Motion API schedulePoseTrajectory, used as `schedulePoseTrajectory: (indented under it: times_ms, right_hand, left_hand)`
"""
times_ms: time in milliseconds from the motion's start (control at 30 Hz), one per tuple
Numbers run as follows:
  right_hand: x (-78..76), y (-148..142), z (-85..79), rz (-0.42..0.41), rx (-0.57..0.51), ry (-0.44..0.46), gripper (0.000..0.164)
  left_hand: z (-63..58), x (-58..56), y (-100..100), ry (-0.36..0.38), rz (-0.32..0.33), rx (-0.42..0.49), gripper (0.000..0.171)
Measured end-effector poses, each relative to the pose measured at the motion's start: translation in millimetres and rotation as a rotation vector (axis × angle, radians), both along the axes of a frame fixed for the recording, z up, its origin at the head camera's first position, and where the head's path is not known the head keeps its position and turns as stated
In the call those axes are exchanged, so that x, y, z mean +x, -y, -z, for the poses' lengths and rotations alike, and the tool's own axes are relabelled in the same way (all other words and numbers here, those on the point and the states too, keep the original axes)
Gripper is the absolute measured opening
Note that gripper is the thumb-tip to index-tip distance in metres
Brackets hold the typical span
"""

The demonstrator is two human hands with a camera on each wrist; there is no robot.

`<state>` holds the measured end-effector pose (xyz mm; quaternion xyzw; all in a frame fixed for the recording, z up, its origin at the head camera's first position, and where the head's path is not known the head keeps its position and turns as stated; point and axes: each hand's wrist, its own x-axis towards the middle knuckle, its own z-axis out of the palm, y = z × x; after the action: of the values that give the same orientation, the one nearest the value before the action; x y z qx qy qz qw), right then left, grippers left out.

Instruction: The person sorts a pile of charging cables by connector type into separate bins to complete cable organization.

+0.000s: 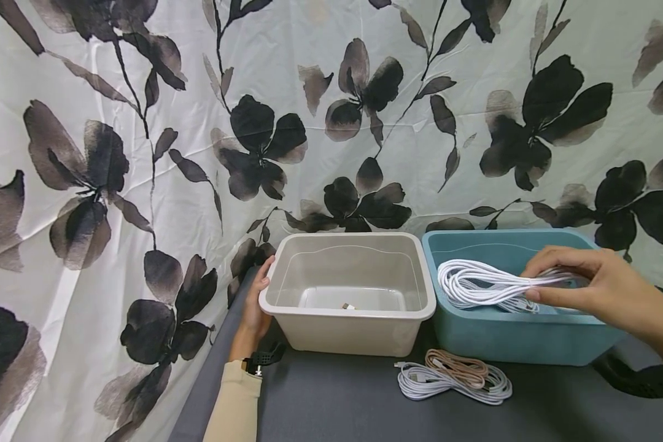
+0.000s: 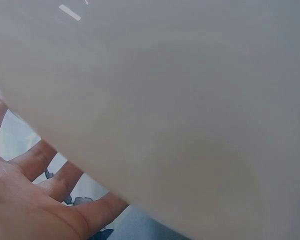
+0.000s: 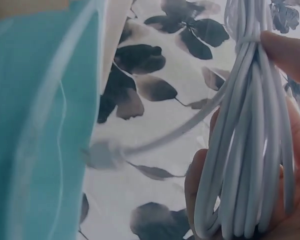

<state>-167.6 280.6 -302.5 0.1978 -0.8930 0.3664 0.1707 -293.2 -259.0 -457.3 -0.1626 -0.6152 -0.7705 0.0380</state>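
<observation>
From the head, the right hand (image 1: 591,285) pinches a coiled white cable (image 1: 483,283) over the teal bin (image 1: 530,341); from the left wrist, the left hand (image 2: 45,197), fingers apart, touches the beige bin (image 2: 165,115) left of the teal bin; from the right wrist, the cable's plug (image 3: 104,154) juts toward the teal bin.

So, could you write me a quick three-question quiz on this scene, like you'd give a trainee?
1. What does the right grip hold?
2. True or false: the tan coil lies inside the beige bin.
3. The left grip touches which thing? A) the teal bin; B) the beige bin; C) the tan coil.

Key:
1. A bundle of white cable.
2. False: it lies outside, on top of another white cable.
3. B.
</observation>
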Motion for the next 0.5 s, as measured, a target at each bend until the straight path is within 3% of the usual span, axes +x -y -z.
schedulePoseTrajectory:
  times_ms: [167,300,500]
  right_hand:
    - [-11.2,-7.3,-10.7,0.048,0.030,-0.002,0.023]
    - [-25.5,-15.2,-16.4,0.119,0.065,0.080,0.020]
    - [-54.7,-30.6,-16.3,0.145,0.105,0.191,0.025]
  left_hand:
    - [0.7,-1.5,-0.1,0.004,-0.004,-0.003,0.062]
    - [0.2,-1.5,-0.5,0.007,-0.006,-0.003,0.062]
    - [-0.2,-4.1,-0.2,0.001,-0.011,-0.016,0.063]
